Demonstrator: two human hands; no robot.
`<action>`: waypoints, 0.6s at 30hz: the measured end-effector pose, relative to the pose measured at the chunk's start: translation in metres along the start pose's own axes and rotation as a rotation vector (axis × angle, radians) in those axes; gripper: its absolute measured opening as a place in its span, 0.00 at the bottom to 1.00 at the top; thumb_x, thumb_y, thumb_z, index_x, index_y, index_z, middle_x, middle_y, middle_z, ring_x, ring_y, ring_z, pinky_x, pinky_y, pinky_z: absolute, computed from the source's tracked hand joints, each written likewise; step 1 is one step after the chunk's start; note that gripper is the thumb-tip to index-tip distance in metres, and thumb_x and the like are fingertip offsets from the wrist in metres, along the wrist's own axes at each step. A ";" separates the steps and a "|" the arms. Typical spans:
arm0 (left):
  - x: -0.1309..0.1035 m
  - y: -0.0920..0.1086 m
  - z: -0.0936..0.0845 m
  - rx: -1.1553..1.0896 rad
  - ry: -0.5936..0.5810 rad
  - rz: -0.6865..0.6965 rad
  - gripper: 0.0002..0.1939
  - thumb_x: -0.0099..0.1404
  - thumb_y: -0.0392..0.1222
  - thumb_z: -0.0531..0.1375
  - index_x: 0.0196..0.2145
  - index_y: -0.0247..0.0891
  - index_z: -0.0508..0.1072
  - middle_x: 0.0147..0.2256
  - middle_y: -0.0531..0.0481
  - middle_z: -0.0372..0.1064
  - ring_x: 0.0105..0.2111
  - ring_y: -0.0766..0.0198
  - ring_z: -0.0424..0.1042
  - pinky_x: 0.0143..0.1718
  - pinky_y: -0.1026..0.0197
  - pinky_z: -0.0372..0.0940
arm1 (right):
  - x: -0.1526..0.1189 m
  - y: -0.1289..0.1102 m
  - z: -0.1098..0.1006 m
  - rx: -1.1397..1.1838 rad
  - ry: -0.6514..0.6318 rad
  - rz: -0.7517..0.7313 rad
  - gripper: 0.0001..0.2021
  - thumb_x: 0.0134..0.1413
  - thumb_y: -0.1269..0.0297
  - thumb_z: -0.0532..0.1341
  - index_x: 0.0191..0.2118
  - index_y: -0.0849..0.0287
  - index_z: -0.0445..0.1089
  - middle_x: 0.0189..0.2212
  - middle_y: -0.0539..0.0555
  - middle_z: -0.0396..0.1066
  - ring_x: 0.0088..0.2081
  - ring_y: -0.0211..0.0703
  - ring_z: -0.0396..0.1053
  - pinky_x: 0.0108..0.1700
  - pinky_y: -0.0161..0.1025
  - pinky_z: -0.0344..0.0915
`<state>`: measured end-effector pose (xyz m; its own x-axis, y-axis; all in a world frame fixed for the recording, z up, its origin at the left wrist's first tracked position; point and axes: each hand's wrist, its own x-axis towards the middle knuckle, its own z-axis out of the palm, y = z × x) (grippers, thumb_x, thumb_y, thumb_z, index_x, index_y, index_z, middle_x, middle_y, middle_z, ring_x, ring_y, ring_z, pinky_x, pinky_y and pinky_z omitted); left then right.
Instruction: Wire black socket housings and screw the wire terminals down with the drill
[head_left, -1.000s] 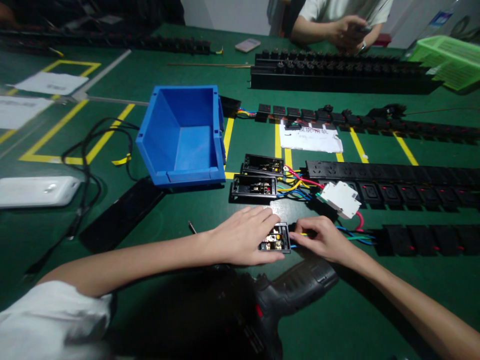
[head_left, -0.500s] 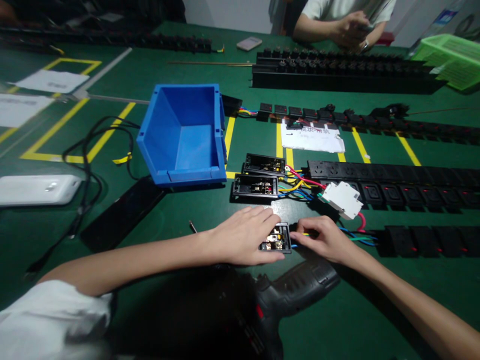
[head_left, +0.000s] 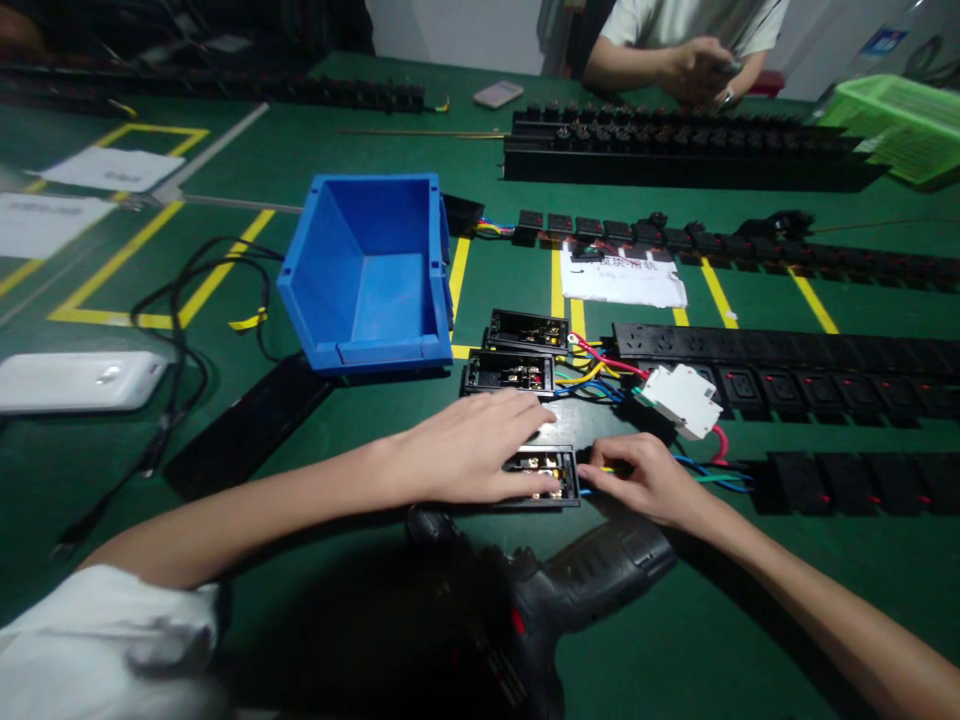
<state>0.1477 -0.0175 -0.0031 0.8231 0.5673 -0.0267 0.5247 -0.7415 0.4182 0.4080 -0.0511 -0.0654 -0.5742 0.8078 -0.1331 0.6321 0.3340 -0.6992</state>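
Observation:
My left hand [head_left: 472, 450] lies across a small black terminal housing [head_left: 568, 478], fingers stretched out past its far edge. Its thumb rests over the brass terminals inside, and the palm hides the housing's left part. Just right of the housing, my right hand [head_left: 645, 475] pinches the thin coloured wires [head_left: 607, 470], yellow and blue ones showing, that enter its end. Those wires run on to a black socket strip [head_left: 847, 482] at the right. Two similar open housings, a nearer one [head_left: 487, 372] and a farther one [head_left: 517, 328], lie beyond my left hand with wires attached.
A dark power drill [head_left: 600, 570] lies close in front of me. Beyond my left arm are a blue bin [head_left: 390, 290], a black phone [head_left: 247, 425] and a white power strip [head_left: 82, 380]. A white breaker [head_left: 682, 400] sits beyond my right hand. A co-worker's hands [head_left: 701, 75] are across the table.
My left hand has shifted slightly left and away from me; its thumb has moved from the housing's near edge onto the terminals. My right hand keeps its pinch on the wires.

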 end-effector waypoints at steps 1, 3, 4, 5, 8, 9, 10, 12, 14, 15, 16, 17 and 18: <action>-0.001 -0.005 -0.012 0.036 0.035 -0.011 0.23 0.70 0.56 0.51 0.52 0.35 0.64 0.47 0.45 0.66 0.48 0.55 0.66 0.49 0.55 0.63 | 0.000 0.000 0.000 0.000 0.001 0.002 0.21 0.62 0.51 0.56 0.26 0.64 0.66 0.22 0.50 0.64 0.24 0.30 0.57 0.30 0.31 0.50; -0.007 -0.020 -0.037 0.140 0.176 -0.125 0.17 0.71 0.53 0.51 0.43 0.36 0.67 0.41 0.48 0.66 0.43 0.59 0.66 0.46 0.57 0.63 | 0.000 0.000 0.000 -0.005 0.005 0.006 0.21 0.62 0.51 0.56 0.25 0.64 0.66 0.21 0.50 0.64 0.24 0.31 0.57 0.29 0.31 0.49; -0.011 -0.029 -0.049 0.207 0.232 -0.207 0.16 0.71 0.52 0.50 0.41 0.36 0.66 0.40 0.49 0.66 0.42 0.60 0.66 0.45 0.57 0.62 | -0.001 0.000 0.000 -0.008 0.008 0.004 0.22 0.62 0.51 0.56 0.25 0.64 0.66 0.21 0.50 0.64 0.24 0.31 0.57 0.29 0.31 0.49; -0.016 -0.040 -0.059 0.287 0.316 -0.278 0.18 0.70 0.54 0.50 0.38 0.35 0.66 0.37 0.48 0.65 0.39 0.61 0.65 0.44 0.56 0.62 | -0.001 0.000 0.000 -0.011 0.010 0.002 0.21 0.62 0.51 0.56 0.25 0.64 0.66 0.21 0.50 0.63 0.24 0.31 0.57 0.29 0.31 0.48; -0.034 -0.078 -0.081 0.447 0.362 -0.478 0.26 0.70 0.61 0.47 0.35 0.33 0.66 0.36 0.47 0.63 0.39 0.60 0.62 0.46 0.50 0.61 | 0.000 0.000 0.000 -0.017 0.016 -0.010 0.21 0.62 0.51 0.56 0.25 0.64 0.66 0.21 0.50 0.63 0.24 0.30 0.56 0.29 0.31 0.48; -0.040 -0.091 -0.084 0.446 0.338 -0.506 0.29 0.69 0.64 0.46 0.35 0.32 0.67 0.35 0.47 0.62 0.39 0.61 0.61 0.48 0.47 0.60 | 0.000 0.000 0.000 -0.020 0.019 -0.011 0.21 0.62 0.51 0.56 0.25 0.64 0.66 0.21 0.50 0.63 0.24 0.30 0.56 0.29 0.31 0.48; -0.045 -0.102 -0.086 0.438 0.320 -0.520 0.32 0.67 0.67 0.46 0.34 0.32 0.67 0.34 0.47 0.62 0.39 0.61 0.60 0.49 0.45 0.60 | 0.000 -0.001 0.000 -0.021 0.021 -0.010 0.21 0.62 0.51 0.56 0.25 0.64 0.66 0.21 0.50 0.62 0.24 0.30 0.56 0.29 0.31 0.47; -0.050 -0.119 -0.086 0.424 0.261 -0.542 0.36 0.65 0.71 0.46 0.35 0.30 0.68 0.34 0.47 0.62 0.38 0.62 0.60 0.49 0.43 0.60 | 0.000 -0.001 0.000 -0.023 0.025 -0.008 0.21 0.62 0.51 0.55 0.25 0.64 0.66 0.21 0.50 0.63 0.24 0.30 0.56 0.29 0.31 0.48; -0.050 -0.128 -0.083 0.433 0.205 -0.563 0.41 0.64 0.73 0.44 0.41 0.27 0.69 0.37 0.45 0.64 0.40 0.61 0.62 0.48 0.45 0.61 | 0.000 -0.002 0.000 -0.029 0.025 -0.004 0.21 0.62 0.51 0.55 0.26 0.64 0.66 0.21 0.49 0.62 0.24 0.30 0.55 0.30 0.31 0.48; -0.048 -0.130 -0.081 0.447 0.180 -0.580 0.42 0.63 0.74 0.44 0.45 0.26 0.68 0.39 0.43 0.65 0.41 0.59 0.64 0.48 0.46 0.62 | 0.000 -0.002 0.000 -0.033 0.024 -0.003 0.21 0.62 0.51 0.55 0.26 0.64 0.66 0.21 0.49 0.62 0.24 0.30 0.55 0.30 0.31 0.47; -0.045 -0.131 -0.078 0.457 0.157 -0.597 0.43 0.63 0.74 0.44 0.48 0.26 0.67 0.41 0.42 0.66 0.42 0.56 0.65 0.47 0.47 0.62 | 0.000 -0.001 0.000 -0.036 0.023 -0.001 0.22 0.63 0.50 0.55 0.26 0.64 0.66 0.21 0.49 0.62 0.24 0.30 0.55 0.30 0.31 0.47; -0.042 -0.131 -0.074 0.461 0.131 -0.611 0.43 0.63 0.74 0.44 0.50 0.27 0.66 0.43 0.40 0.66 0.44 0.54 0.66 0.47 0.48 0.63 | -0.001 -0.001 0.000 -0.038 0.022 0.000 0.22 0.62 0.50 0.55 0.26 0.63 0.66 0.21 0.49 0.62 0.24 0.29 0.55 0.29 0.31 0.47; -0.039 -0.131 -0.071 0.458 0.099 -0.622 0.43 0.63 0.73 0.44 0.52 0.28 0.66 0.45 0.38 0.67 0.45 0.51 0.66 0.47 0.49 0.63 | -0.001 -0.001 0.000 -0.038 0.021 0.002 0.22 0.62 0.50 0.55 0.26 0.63 0.66 0.20 0.49 0.61 0.24 0.29 0.55 0.29 0.31 0.47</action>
<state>0.0316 0.0832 0.0070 0.3358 0.9409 -0.0435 0.9389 -0.3381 -0.0649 0.4079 -0.0518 -0.0651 -0.5623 0.8182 -0.1198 0.6530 0.3505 -0.6714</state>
